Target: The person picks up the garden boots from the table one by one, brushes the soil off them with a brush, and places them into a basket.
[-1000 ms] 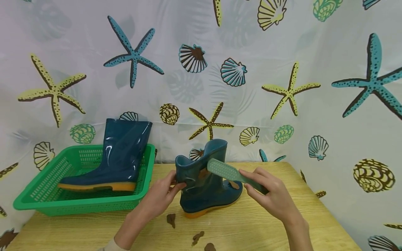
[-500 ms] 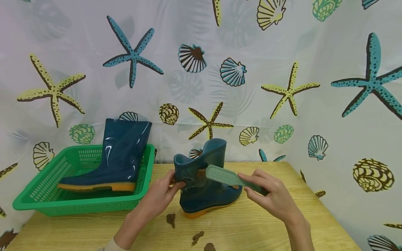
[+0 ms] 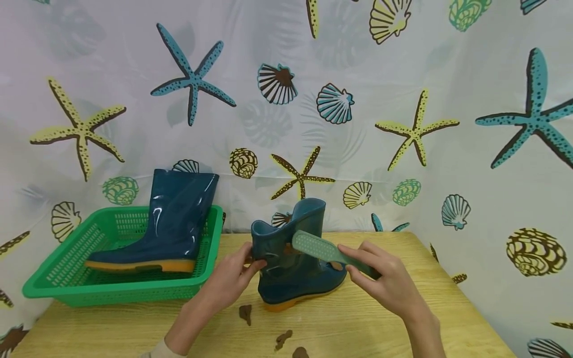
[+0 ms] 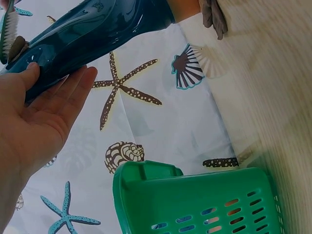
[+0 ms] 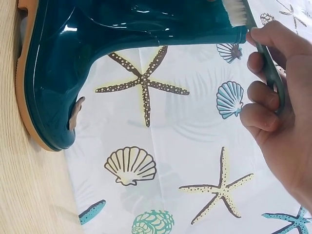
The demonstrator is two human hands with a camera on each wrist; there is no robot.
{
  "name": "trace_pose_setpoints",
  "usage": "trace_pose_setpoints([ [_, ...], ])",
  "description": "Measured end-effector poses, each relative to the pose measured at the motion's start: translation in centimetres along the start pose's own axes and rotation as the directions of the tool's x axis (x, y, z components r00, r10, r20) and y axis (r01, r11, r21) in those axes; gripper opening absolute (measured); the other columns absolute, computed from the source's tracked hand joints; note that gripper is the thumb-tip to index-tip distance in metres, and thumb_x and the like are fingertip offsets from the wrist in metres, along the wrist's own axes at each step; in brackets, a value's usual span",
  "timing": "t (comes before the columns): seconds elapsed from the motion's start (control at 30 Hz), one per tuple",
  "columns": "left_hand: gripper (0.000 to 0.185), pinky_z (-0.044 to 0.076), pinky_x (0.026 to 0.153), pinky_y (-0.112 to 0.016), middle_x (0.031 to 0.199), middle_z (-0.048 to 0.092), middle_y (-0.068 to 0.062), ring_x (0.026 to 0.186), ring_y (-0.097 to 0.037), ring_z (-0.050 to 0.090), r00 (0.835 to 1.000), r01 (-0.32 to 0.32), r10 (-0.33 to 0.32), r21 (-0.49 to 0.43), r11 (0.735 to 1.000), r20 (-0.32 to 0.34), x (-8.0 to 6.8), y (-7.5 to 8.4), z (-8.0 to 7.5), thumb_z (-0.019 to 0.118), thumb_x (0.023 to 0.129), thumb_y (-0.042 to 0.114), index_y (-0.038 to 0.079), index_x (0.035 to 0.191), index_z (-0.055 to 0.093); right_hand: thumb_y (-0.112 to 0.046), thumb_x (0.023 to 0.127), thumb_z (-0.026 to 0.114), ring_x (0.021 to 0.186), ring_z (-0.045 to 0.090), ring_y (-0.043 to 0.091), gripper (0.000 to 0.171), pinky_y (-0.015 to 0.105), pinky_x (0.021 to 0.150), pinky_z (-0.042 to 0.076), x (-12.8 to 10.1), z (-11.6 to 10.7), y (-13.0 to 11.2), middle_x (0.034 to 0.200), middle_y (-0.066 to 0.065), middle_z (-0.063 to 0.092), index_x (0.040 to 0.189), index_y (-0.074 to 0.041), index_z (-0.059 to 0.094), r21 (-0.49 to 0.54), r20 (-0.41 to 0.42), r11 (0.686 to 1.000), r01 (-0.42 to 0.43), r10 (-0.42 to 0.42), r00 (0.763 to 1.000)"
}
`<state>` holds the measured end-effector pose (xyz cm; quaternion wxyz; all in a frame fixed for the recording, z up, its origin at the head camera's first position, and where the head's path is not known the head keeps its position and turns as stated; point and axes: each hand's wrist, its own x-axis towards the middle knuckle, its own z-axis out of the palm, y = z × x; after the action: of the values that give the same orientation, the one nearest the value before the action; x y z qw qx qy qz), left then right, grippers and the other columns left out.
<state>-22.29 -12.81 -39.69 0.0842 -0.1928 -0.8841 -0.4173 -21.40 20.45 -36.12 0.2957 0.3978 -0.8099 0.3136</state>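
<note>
Two hands are working: our left hand [image 3: 233, 278] is bracing the muddy rain boot [image 3: 293, 258] on the wooden table [image 3: 358, 328], thumb pinching its shaft, while our right hand [image 3: 385, 283] is clenching the green brush [image 3: 320, 248] against it. Pressing hard could be tipping the boot. Bristles are hiding the mud patch.

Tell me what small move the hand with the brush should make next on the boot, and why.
Probably another short downward stroke of the brush over the brown clump on the boot. The right hand has the bristles against the shaft there, the left hand steadies the shaft, and loosened bits lie on the table.
</note>
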Motion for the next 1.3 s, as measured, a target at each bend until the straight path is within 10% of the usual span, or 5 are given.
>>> trace_pose_setpoints([
  [1.3, 0.024, 0.061, 0.085, -0.034, 0.117, 0.07, -0.006, 0.109, -0.023, 0.069, 1.0, 0.02, -0.019, -0.026, 0.999, 0.012, -0.01, 0.02, 0.0, 0.057, 0.101, 0.029, 0.016, 0.122, 0.055, 0.001, 0.084, 0.073, 0.062, 0.036, -0.004, 0.041, 0.012, 0.054, 0.035, -0.29, 0.26, -0.2, 0.083, -0.012, 0.053, 0.122, -0.013, 0.072, 0.069, 0.106, 0.997, -0.025, 0.017, 0.994],
])
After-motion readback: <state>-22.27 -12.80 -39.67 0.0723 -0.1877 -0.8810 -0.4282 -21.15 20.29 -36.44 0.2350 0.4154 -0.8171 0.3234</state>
